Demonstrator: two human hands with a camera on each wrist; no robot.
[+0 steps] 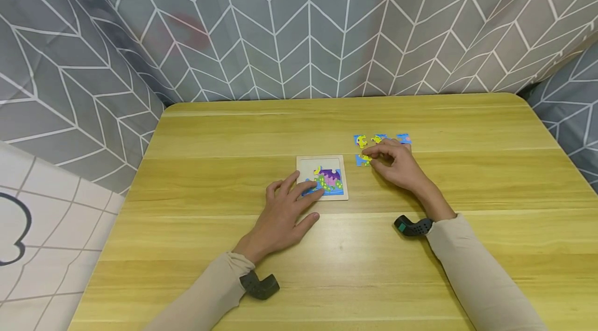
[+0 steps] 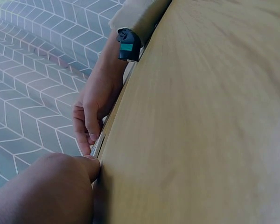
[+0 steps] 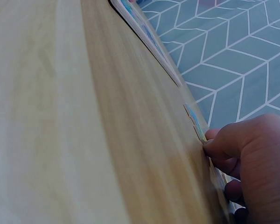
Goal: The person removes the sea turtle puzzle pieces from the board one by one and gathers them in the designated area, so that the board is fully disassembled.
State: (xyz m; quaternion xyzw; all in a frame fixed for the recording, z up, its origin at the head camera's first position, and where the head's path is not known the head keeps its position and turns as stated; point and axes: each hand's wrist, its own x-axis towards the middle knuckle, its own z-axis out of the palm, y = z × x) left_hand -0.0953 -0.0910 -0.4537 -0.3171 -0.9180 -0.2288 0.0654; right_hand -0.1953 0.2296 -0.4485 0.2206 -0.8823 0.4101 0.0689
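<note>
A square wooden puzzle tray lies on the table, partly filled with joined jigsaw pieces in purple, pink, green and blue. Across its lower left side rests my left hand, fingers spread over the tray and pieces. To the right of the tray, my right hand pinches a blue and yellow puzzle piece between thumb and fingertips. In the right wrist view that piece appears edge-on, close to the tabletop. The left wrist view shows the right hand beyond the left hand.
Loose puzzle pieces lie behind the right hand: a yellow and blue one, another beside it, and a blue one partly covered by the hand. A patterned grey curtain hangs behind the wooden table.
</note>
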